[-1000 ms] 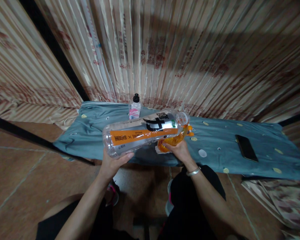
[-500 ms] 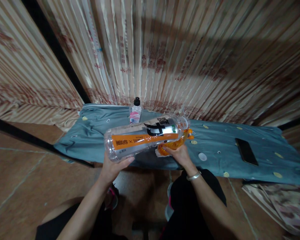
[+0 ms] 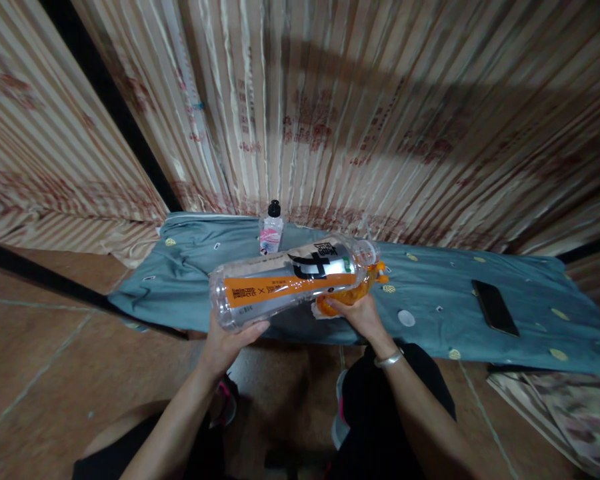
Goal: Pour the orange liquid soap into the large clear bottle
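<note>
Using the large bottle (image 3: 290, 280) as reference: clear plastic, orange and silver label with black characters, held tilted above the teal cloth (image 3: 440, 293), base toward the left hand (image 3: 230, 343), neck toward the right side and farther from the wearer. Left hand is at its base end, palm under, thumb along the near side, fingers clamped on the bottle; fingertips on the far side hidden. Right hand (image 3: 357, 310) is below the neck end, gripping the orange object (image 3: 353, 290), translucent, thumb across it; its other fingers are mostly hidden, so can't tell their spacing. Small orange knobs stick out just beside the large bottle's neck; a whitish piece shows at the orange object's other end, under the bottle's shoulder. Can't tell if the orange object touches the bottle. Small bottle (image 3: 271, 233), black cap, pink label, stands upright on the cloth just beyond the large bottle's middle. White disc (image 3: 406, 318) is right of its neck, nearer the wearer; can't tell if loose or printed. Dark phone (image 3: 495, 307) lies flat well off to the right. Striped curtain (image 3: 310, 100) hangs beyond. Silver bracelet (image 3: 389, 359) on right wrist, nearer the wearer than the neck.
</note>
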Available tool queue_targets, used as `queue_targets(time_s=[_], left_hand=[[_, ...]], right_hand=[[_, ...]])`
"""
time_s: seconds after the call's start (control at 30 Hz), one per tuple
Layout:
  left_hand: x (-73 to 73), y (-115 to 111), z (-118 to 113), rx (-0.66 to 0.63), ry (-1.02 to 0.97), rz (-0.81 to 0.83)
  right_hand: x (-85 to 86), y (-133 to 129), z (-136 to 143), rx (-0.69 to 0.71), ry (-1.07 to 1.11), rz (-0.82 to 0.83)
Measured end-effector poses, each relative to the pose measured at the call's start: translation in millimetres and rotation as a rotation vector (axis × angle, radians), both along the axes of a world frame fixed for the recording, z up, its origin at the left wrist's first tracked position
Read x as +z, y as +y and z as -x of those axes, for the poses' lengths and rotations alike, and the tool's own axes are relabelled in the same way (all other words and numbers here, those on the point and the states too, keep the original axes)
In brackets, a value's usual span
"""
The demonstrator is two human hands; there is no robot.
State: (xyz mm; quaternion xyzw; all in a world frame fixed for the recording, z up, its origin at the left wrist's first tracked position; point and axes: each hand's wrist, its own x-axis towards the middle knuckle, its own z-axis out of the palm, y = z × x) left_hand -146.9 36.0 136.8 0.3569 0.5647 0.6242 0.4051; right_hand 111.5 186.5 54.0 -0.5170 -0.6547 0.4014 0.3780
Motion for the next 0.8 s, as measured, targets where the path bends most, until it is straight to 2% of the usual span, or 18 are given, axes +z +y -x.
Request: queue_targets(time_s=[0.33, 0.5, 0.8], left_hand=[[2.2, 0.7, -2.3, 0.05, -0.026, 0.027], [0.5, -0.5, 0.0, 0.036, -0.021, 0.011], [1.4, -0.7, -0.5, 0.013, -0.039, -0.031]], right_hand=[[1.2, -0.6, 0.9, -0.031, -0.033, 0.003], [-2.3, -0.5, -0.6, -0.03, -0.024, 0.004], [2.1, -0.7, 0.7, -0.028, -0.038, -0.018]])
